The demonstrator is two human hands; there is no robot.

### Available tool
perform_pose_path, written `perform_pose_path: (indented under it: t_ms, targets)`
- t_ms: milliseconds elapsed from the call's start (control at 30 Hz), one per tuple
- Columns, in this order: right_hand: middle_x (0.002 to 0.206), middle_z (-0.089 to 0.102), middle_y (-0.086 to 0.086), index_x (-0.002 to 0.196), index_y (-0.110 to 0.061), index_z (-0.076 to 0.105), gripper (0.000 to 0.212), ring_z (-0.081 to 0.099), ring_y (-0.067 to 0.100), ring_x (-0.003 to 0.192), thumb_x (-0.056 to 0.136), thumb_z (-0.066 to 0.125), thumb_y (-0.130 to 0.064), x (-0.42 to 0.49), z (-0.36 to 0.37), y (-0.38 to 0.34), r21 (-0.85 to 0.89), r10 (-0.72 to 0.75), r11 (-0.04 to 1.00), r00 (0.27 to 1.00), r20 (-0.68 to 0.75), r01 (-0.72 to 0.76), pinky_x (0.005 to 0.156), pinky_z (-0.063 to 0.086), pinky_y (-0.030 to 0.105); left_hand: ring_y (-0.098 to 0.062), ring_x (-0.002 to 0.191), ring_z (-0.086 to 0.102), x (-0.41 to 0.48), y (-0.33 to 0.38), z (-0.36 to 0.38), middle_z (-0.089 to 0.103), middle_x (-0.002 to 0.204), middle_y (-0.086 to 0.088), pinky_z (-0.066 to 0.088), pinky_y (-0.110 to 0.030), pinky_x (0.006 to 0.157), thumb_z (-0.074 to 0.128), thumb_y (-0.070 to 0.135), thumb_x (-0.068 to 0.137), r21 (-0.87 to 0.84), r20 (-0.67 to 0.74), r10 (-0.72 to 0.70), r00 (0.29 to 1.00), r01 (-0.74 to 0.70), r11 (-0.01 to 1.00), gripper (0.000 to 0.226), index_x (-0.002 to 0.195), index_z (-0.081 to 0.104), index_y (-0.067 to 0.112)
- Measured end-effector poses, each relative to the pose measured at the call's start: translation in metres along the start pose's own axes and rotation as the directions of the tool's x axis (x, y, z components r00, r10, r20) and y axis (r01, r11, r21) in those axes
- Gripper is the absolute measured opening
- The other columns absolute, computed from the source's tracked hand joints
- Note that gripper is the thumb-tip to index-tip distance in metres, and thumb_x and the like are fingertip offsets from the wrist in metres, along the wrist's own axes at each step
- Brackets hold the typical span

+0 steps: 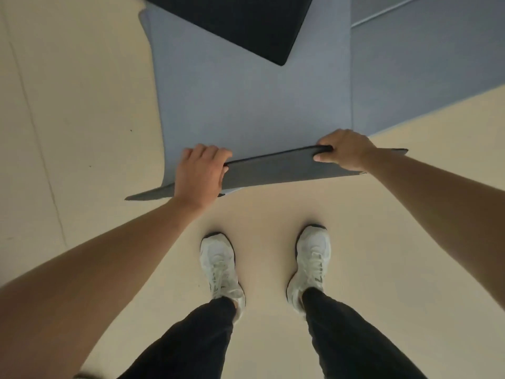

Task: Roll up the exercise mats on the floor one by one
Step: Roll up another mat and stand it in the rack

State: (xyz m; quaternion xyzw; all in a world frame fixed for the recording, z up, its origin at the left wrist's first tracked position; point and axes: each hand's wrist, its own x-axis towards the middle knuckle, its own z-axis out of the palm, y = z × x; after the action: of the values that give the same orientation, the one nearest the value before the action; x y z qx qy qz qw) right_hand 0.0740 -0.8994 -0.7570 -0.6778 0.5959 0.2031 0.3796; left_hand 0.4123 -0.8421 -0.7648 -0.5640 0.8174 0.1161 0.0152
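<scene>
While the grey-blue exercise mat [246, 105] lies stretched out ahead, its near end is up off the ground, curling toward the person and showing a darker grey underside. Left hand [200, 173] grips that raised edge near the left corner, fingers hooked over the top and thumb tucked below. Right hand [345, 149] clamps the same edge further along, fingers wrapped over it, thumb pressing on the near face. Both corners of the mat poke out past the hands, the left one drooping lower than the right. At the far end, a black mat [246, 23] lies at an angle, one corner resting on top of the grey-blue one. Just to the right, a second grey-blue mat [423, 77] lies flat, its long edge running alongside. Everything sits on a beige floor [82, 105] with a faint seam line down the left side. Nearest the camera, two white trainers [220, 266] stand apart, toes pointing at the raised edge, black trousers [191, 337] above them.
</scene>
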Motion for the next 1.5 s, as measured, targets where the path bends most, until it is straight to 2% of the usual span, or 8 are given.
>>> perform_pose_path:
  t_ms: [200, 267, 367, 533, 900, 1167, 1300, 1500]
  targets:
    - [0.101, 0.06, 0.0, 0.103, -0.025, 0.064, 0.024, 0.057, 0.028, 0.098, 0.097, 0.063, -0.048, 0.084, 0.035, 0.058, 0.054, -0.05, 0.997, 0.998, -0.027, 0.051, 0.08, 0.043, 0.038, -0.031, 0.101, 0.053, 0.045, -0.001, 0.084, 0.065, 0.12, -0.006, 0.036, -0.042, 0.08, 0.063, 0.005, 0.088, 0.254, -0.212, 0.296, 0.931, -0.24, 0.937, 0.034, 0.119, 0.065, 0.017]
    - [0.108, 0.059, -0.001, 0.111, -0.025, 0.065, 0.029, 0.055, 0.026, 0.102, 0.097, 0.062, -0.049, 0.11, 0.037, 0.069, 0.048, -0.058, 0.997, 0.997, -0.044, 0.06, 0.087, 0.045, 0.04, -0.035, 0.126, 0.047, 0.059, 0.0, 0.099, 0.054, 0.145, -0.01, 0.038, -0.049, 0.1, 0.054, 0.046, 0.099, 0.289, -0.089, 0.273, 0.958, -0.237, 0.927, 0.052, 0.14, 0.054, 0.014]
    - [0.111, 0.062, 0.003, 0.115, -0.021, 0.066, 0.034, 0.055, 0.026, 0.102, 0.098, 0.06, -0.049, 0.148, 0.028, 0.079, 0.027, -0.082, 0.996, 0.992, -0.096, 0.085, 0.089, 0.045, 0.04, -0.047, 0.151, 0.021, 0.086, 0.002, 0.119, 0.02, 0.167, -0.021, 0.018, -0.065, 0.121, 0.043, 0.097, 0.069, 0.278, 0.196, 0.111, 0.974, -0.164, 0.947, 0.124, 0.159, 0.024, 0.013]
    - [0.114, 0.064, -0.001, 0.118, -0.024, 0.066, 0.031, 0.058, 0.022, 0.107, 0.098, 0.06, -0.046, 0.189, 0.029, 0.084, 0.012, -0.171, 0.984, 0.966, -0.196, 0.177, 0.097, 0.048, 0.041, -0.045, 0.154, 0.01, 0.138, -0.014, 0.124, 0.007, 0.168, -0.018, 0.012, -0.07, 0.121, 0.044, 0.111, 0.036, 0.147, 0.467, 0.05, 0.883, -0.133, 0.98, 0.155, 0.159, 0.001, 0.025]
    - [0.125, 0.059, 0.001, 0.13, -0.027, 0.066, 0.05, 0.051, 0.024, 0.115, 0.095, 0.052, -0.06, 0.13, 0.081, 0.03, -0.291, -0.524, 0.851, 0.692, -0.496, 0.436, 0.098, 0.04, 0.046, -0.027, 0.125, 0.057, 0.098, -0.005, 0.124, 0.054, 0.145, -0.004, 0.042, -0.05, 0.11, 0.067, 0.095, 0.05, 0.052, 0.349, 0.191, 0.917, -0.223, 0.973, 0.14, 0.157, 0.017, 0.02]
    - [0.156, 0.032, 0.002, 0.156, -0.031, 0.019, 0.122, 0.033, 0.032, 0.14, 0.058, 0.062, -0.09, 0.094, 0.147, 0.02, -0.449, -0.392, 0.853, 0.895, -0.213, 0.267, 0.12, 0.021, 0.055, -0.021, 0.087, 0.066, 0.073, 0.009, 0.144, 0.069, 0.105, 0.002, 0.057, -0.039, 0.078, 0.076, 0.074, 0.066, 0.035, 0.425, 0.18, 0.887, -0.215, 0.976, 0.088, 0.137, 0.044, 0.031]
    - [0.126, 0.055, -0.009, 0.137, -0.037, 0.039, 0.092, 0.06, 0.021, 0.109, 0.063, 0.076, -0.077, 0.096, 0.148, 0.018, -0.269, -0.333, 0.915, 0.939, -0.08, 0.302, 0.092, 0.048, 0.04, -0.015, 0.078, 0.059, 0.078, 0.01, 0.144, 0.064, 0.092, 0.006, 0.055, -0.035, 0.07, 0.082, 0.07, 0.065, -0.022, 0.51, 0.187, 0.839, -0.204, 0.979, 0.074, 0.12, 0.055, 0.029]
    - [0.085, 0.065, -0.016, 0.102, -0.033, 0.06, 0.065, 0.061, 0.008, 0.08, 0.056, 0.083, -0.073, 0.12, 0.128, 0.018, -0.138, -0.323, 0.937, 0.946, 0.01, 0.321, 0.068, 0.048, 0.028, -0.009, 0.079, 0.061, 0.103, -0.001, 0.15, 0.064, 0.09, 0.011, 0.055, -0.033, 0.069, 0.088, 0.075, 0.05, -0.175, 0.591, 0.192, 0.784, -0.108, 0.979, 0.079, 0.106, 0.06, 0.026]
